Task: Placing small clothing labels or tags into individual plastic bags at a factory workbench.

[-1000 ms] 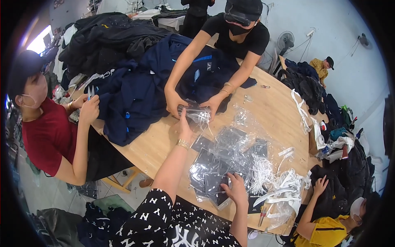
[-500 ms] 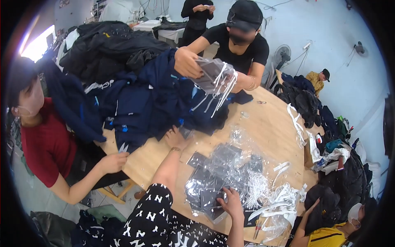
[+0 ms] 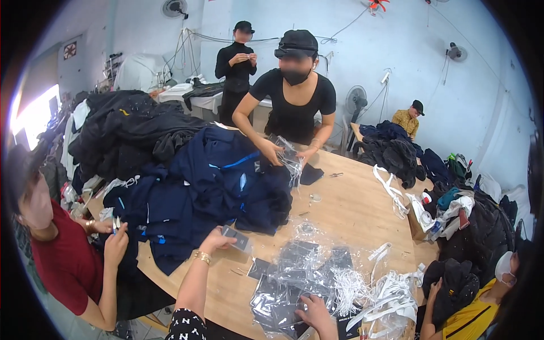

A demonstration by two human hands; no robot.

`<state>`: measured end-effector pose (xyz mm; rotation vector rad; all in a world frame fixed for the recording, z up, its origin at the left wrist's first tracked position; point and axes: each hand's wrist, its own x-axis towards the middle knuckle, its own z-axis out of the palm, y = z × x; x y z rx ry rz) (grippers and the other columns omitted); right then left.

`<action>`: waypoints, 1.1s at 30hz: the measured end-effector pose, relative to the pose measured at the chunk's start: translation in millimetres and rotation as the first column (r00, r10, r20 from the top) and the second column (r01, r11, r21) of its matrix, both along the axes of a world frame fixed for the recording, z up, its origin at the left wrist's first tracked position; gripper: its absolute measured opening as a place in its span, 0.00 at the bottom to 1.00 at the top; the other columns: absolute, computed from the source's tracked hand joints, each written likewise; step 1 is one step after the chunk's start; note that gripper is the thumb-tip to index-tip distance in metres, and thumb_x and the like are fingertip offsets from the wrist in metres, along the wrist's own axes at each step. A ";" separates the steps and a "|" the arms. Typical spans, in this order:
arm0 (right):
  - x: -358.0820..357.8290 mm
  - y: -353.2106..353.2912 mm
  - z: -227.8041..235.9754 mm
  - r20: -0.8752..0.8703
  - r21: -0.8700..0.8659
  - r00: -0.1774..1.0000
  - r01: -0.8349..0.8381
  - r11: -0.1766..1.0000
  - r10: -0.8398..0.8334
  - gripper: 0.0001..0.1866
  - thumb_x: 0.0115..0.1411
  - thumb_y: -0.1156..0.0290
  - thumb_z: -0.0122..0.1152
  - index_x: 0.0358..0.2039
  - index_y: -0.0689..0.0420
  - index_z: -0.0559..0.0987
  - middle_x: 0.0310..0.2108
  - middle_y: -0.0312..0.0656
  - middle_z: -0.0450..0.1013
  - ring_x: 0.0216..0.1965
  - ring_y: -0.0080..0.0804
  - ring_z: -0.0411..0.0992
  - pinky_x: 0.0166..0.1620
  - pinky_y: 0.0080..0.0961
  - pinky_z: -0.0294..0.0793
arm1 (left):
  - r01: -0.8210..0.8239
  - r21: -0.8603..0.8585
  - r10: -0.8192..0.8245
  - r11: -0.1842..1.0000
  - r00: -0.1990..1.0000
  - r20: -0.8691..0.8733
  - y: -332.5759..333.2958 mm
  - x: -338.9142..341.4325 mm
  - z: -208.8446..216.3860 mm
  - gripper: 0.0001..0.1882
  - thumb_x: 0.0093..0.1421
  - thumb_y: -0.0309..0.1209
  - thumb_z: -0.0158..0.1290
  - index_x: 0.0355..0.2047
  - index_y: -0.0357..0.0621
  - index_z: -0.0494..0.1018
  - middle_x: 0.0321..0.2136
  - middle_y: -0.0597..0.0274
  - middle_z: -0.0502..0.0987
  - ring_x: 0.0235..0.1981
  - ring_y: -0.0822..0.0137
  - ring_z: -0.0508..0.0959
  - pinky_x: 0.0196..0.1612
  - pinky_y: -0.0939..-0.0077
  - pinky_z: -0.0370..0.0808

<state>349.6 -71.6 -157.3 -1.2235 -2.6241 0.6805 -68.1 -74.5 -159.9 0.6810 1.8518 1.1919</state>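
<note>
My left hand [image 3: 213, 241] is closed on a dark grey card tag [image 3: 239, 240] in a clear sleeve, held above the table beside the navy garments. Lower down, my right hand [image 3: 314, 311] lies with parted fingers on a spread pile of dark tags in clear plastic sleeves [image 3: 271, 290]. Loose white strings [image 3: 352, 290] lie just to the right of that pile, with flat white tapes [image 3: 392, 299] beyond them. Across the table, a person in black holds a bunch of sleeved tags [image 3: 289, 156] with white strings hanging down.
Navy garments [image 3: 190, 190] cover the table's left side, with a dark clothing heap [image 3: 127, 130] behind. At left, a person in a red top holds small scissors [image 3: 117, 225]. Small snips [image 3: 336, 175] lie on the wooden tabletop [image 3: 362, 198]. A person in yellow sits at lower right.
My left hand has come up off the tabletop holding the tag. My right hand stays on the pile. The person opposite has lowered the bunch of tags. The view has tilted up.
</note>
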 end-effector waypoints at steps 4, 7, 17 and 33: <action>0.3 3.0 3.1 0.014 -0.002 1.000 0.001 1.000 -0.001 0.29 0.44 0.57 0.63 0.47 0.52 0.70 0.47 0.54 0.64 0.49 0.50 0.61 0.49 0.36 0.64 | -0.075 0.336 -0.044 0.939 0.942 0.334 23.0 -2.7 88.1 0.30 0.48 0.25 0.58 0.50 0.46 0.56 0.33 0.60 0.72 0.27 0.68 0.75 0.25 0.77 0.75; -2.0 3.9 0.9 0.004 0.007 1.000 -0.007 1.000 0.007 0.29 0.45 0.56 0.63 0.48 0.52 0.70 0.47 0.54 0.64 0.49 0.49 0.62 0.49 0.37 0.65 | -0.093 0.521 -0.086 0.849 0.947 0.310 58.4 -5.0 140.9 0.28 0.53 0.25 0.53 0.52 0.48 0.54 0.36 0.57 0.70 0.27 0.67 0.74 0.26 0.77 0.74; -1.1 -5.6 -9.3 0.048 -0.046 0.999 -0.015 0.999 0.018 0.29 0.46 0.54 0.60 0.48 0.51 0.69 0.49 0.54 0.62 0.50 0.51 0.61 0.50 0.38 0.64 | -0.473 0.567 0.356 0.674 0.881 0.311 145.7 6.8 146.4 0.43 0.53 0.24 0.53 0.58 0.43 0.34 0.40 0.45 0.66 0.27 0.60 0.77 0.30 0.71 0.78; -0.8 -6.4 10.2 -0.041 0.022 0.997 0.070 0.997 -0.069 0.25 0.49 0.65 0.59 0.48 0.55 0.68 0.50 0.51 0.61 0.51 0.47 0.59 0.48 0.39 0.66 | 0.092 0.423 0.204 0.901 0.772 -0.602 -12.9 178.1 45.8 0.38 0.56 0.44 0.49 0.58 0.35 0.47 0.58 0.40 0.48 0.60 0.49 0.44 0.60 0.60 0.42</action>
